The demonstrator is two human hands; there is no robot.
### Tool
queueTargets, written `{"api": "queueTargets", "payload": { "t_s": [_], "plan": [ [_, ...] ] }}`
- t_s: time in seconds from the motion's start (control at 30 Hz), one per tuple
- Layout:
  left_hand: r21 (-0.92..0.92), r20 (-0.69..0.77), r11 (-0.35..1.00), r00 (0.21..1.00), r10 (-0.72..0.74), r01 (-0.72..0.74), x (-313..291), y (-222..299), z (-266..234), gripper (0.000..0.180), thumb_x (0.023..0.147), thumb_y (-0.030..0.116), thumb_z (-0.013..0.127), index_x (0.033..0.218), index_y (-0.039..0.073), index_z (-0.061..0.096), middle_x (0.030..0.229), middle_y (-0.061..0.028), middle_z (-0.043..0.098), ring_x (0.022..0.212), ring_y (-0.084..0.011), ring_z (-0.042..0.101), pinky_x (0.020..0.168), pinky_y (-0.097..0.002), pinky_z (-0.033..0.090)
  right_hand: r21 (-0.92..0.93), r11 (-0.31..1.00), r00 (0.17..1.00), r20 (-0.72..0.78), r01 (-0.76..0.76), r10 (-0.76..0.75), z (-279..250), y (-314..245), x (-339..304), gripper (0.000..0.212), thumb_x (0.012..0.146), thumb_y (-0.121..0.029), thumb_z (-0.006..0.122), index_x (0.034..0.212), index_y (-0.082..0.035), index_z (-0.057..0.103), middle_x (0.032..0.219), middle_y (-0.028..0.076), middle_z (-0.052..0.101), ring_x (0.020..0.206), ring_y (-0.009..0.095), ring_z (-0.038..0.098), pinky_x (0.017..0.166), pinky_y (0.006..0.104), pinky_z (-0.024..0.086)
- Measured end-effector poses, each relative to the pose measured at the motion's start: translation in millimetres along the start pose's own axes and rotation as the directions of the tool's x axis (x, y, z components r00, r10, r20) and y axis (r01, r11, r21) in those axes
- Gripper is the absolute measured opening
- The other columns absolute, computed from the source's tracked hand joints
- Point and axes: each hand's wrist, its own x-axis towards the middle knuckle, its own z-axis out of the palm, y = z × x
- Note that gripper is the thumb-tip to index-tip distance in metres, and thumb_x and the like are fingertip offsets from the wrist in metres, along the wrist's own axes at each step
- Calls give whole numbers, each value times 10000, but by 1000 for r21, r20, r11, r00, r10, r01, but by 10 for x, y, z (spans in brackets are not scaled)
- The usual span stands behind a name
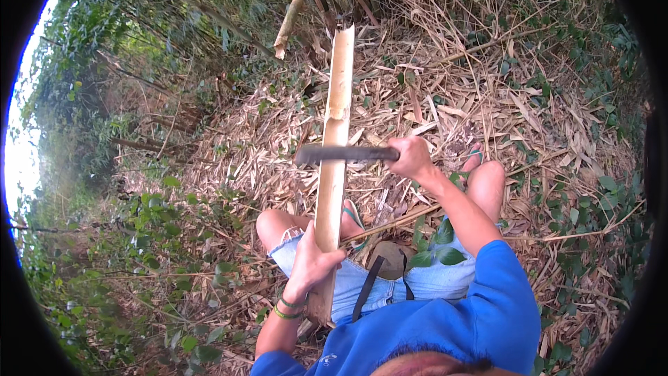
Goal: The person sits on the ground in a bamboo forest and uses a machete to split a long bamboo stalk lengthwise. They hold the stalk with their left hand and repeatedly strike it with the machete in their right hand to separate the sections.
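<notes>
A long half of split bamboo (332,188), hollow side up, stretches from beside my left hip away from me over the leaf litter. My left hand (314,262) grips its near part, thumb laid across the hollow. In my right hand (412,157) is the handle of a machete (348,154) with a dark blade. The blade lies crosswise over the middle of the bamboo, just on the near side of a node (337,113); whether it touches the bamboo I cannot tell.
Dry bamboo leaves (445,108) cover the ground. A cut bamboo pole (296,10) hangs down at the far end. Green plants (167,237) grow at left, with thicket behind. A round brownish object with a black strap (390,260) is between my legs, near a thin stick (390,223).
</notes>
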Motion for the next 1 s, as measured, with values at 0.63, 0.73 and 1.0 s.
{"api": "queueTargets", "payload": {
  "t_s": [0.63, 0.73, 1.0],
  "plan": [
    [22, 87, 995, 992, -96, 95, -215, -277, -37, 641, 738, -6, 754, 1325, -47, 498, 868, -96, 643, 668, -156, 665, 574, -311, 563, -15, 998, 997, 47, -57, 57, -47, 66, 52, 209, 837, -202, 661, 661, -96, 621, 469, 3, 541, 347, 133, 433, 325, 328, 349],
    [207, 30, 959, 981, 194, -196, -232, -504, -109, 616, 736, 26, 763, 1281, -82, 499, 844, -111, 660, 627, -171, 662, 549, -322, 550, -56, 990, 992, -4, 129, -129, -28, -134, 81, 193, 782, -227, 662, 637, -110, 612, 485, 69, 581, 399, 234, 581, 398, 396, 454],
    [68, -10, 998, 1000, -19, 19, -277, -351, -33, 623, 724, 50, 781, 1276, -74, 521, 908, -140, 677, 659, -182, 678, 572, -336, 565, -64, 998, 999, 26, -20, 22, -11, -180, 18, 147, 737, -180, 678, 626, -109, 613, 524, 111, 602, 414, 279, 595, 436, 414, 484]
  ]
}}
